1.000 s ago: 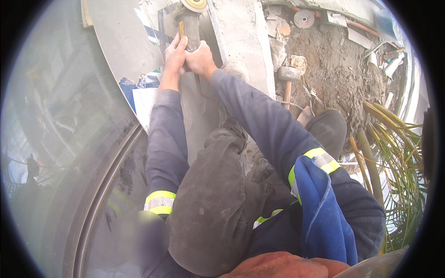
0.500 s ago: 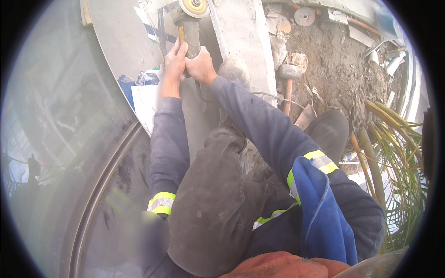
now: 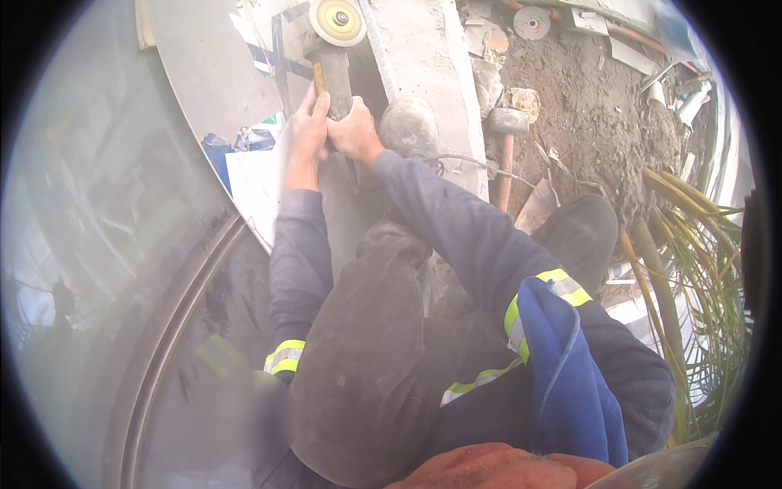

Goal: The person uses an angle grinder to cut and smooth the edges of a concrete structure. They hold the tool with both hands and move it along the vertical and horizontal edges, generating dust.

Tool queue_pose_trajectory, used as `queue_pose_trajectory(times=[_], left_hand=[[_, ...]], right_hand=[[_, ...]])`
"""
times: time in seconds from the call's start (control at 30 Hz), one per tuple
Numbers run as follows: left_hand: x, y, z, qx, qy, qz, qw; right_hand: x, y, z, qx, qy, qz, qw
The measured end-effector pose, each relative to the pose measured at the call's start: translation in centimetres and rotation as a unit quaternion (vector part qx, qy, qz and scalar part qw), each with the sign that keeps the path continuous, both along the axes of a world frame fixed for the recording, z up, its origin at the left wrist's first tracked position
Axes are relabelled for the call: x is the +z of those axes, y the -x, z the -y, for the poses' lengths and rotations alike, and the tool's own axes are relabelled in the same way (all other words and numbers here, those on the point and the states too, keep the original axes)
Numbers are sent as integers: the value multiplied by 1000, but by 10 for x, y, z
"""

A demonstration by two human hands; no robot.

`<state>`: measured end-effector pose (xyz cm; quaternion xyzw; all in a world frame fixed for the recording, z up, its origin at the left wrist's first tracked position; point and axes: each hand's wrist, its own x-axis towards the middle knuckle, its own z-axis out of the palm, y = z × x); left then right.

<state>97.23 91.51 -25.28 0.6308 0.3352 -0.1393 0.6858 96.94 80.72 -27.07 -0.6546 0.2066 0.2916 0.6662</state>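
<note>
Both my hands are wrapped round the body of an angle grinder [image 3: 336, 69] with a yellowish disc at its far end. My left hand [image 3: 306, 134] closes on its left side, fingers pointing forward. From the right, my right hand [image 3: 355, 132] grips the rear of the body, its thumb pressed on top. The disc sits beside the left edge of a pale concrete slab [image 3: 436, 61]. A dark cord [image 3: 464, 160] runs off to the right behind my right forearm. Haze hangs around the tool, and the undersides of my fingers are hidden.
A mallet [image 3: 509, 122] with a wooden handle lies on dirt right of the slab, with a loose disc [image 3: 532, 23] farther back. Glass [image 3: 90, 204] and a metal rail [image 3: 175, 334] border the left. Palm stems [image 3: 656, 277] stand at the right. My dusty shoe [image 3: 409, 126] touches the slab.
The grinder's disc now shows lower and more fully in the picture. Both hands keep their grip, and the haze around the legs looks thicker.
</note>
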Motion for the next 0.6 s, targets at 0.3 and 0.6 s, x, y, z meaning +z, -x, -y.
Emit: queue_pose_trajectory(times=[0.3,0.6], left_hand=[[-15,1,-2,23,67,13,997],[-16,-15,-2,33,84,23,996]], right_hand=[[-5,-2,0,-4,24,16,1000],[-4,-17,-2,-8,25,18,999]])
